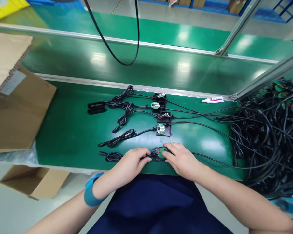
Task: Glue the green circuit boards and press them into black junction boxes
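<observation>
Two hands work side by side at the near edge of the green counter [70,130]. The left hand [134,159] pinches a black cord [153,154] right where it goes into a small open case [158,159]. The right hand [182,159] has its fingers over the other side of that case, by the green board [160,153] inside; it is hard to tell if they grip or just rest. Past it, four more open cases [167,132] lie in a line going away. Round green boards show in some, and one shows bare wires [165,115]. None of the five has a top on, so all look only partly done. To the left are looped cords [121,138] and a lone black piece [97,108]. Far right is a big heap of cords and boards [268,130], so plenty seems left. A white tube [213,99] lies near the back.
</observation>
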`<state>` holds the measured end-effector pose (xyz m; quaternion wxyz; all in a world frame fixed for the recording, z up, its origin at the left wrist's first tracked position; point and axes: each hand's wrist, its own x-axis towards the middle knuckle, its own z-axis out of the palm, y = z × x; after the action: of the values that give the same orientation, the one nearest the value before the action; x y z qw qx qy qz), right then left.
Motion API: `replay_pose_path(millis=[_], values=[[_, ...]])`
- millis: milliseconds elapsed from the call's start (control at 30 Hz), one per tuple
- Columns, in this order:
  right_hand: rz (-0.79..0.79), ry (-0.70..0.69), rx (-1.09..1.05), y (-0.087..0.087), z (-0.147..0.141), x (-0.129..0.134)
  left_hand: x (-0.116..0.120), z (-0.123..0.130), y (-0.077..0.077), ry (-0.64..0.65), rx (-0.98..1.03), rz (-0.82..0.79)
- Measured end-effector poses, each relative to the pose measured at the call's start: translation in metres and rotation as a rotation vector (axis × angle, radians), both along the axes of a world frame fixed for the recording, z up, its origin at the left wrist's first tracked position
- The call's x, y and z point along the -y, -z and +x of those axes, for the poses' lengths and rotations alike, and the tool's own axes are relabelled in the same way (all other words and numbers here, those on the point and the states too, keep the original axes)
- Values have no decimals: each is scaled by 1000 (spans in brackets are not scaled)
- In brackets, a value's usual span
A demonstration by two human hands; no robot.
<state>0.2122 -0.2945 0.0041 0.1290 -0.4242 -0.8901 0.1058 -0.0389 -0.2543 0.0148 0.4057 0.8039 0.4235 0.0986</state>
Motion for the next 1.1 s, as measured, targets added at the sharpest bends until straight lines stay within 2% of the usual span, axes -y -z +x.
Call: replay_pose_path(millis=[233, 400, 667, 867, 933, 1100], values=[[-4, 28, 17, 7, -1, 4, -2, 15, -3, 28, 7, 44], [-21, 4, 36, 8, 0, 5, 0, 17, 3, 79, 2, 83], [-20, 13, 75, 6, -2, 5, 4, 20, 8, 93, -149, 296], [-37, -6, 128, 1, -4, 3, 10, 19, 12, 232, -273, 540], [-46, -4, 138, 0, -5, 2, 11, 18, 13, 231, -297, 543], [-87, 27, 147, -3, -7, 1, 12, 20, 13, 198, -360, 435]])
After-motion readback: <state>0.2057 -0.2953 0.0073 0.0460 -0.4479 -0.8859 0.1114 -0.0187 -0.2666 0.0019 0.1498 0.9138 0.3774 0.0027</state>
